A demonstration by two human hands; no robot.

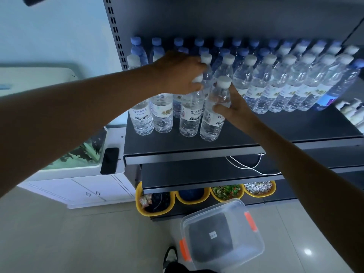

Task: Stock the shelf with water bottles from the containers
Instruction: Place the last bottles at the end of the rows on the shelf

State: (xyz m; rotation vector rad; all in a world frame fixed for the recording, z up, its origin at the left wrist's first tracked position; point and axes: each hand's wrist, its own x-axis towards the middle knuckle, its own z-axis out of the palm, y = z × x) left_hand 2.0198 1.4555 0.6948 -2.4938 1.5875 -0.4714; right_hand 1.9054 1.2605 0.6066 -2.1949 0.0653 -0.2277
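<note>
Top shelf [295, 131]: the front strip right of the hands is bare up to the front edge. The back half is packed with water bottles [262, 85] in rows to the back wall, white caps in front, blue caps behind; too crowded to count. One blue-label bottle [332, 93] sits at the right end of the row.

Front group near the left edge: four bottles, close to the front edge. Left hand [181, 73] grips the cap and neck of the third bottle [190, 115], fingers curled over the top. Right hand [230, 107] is wrapped round the upper body of the fourth bottle [213, 117], which is the rightmost, its cap showing above the fingers. Both bottles are upright with bases at the board, just beside each other. The other two stand further left, untouched.

Lower shelf [197, 174]: white cable [246, 164] near its right part. Under it are four yellow baskets [153, 205]. One clear tub [222, 233] with orange latches is on the floor below the right arm. Phone [109, 160] lies on the white cabinet [78, 186] off the shelf's left edge.
</note>
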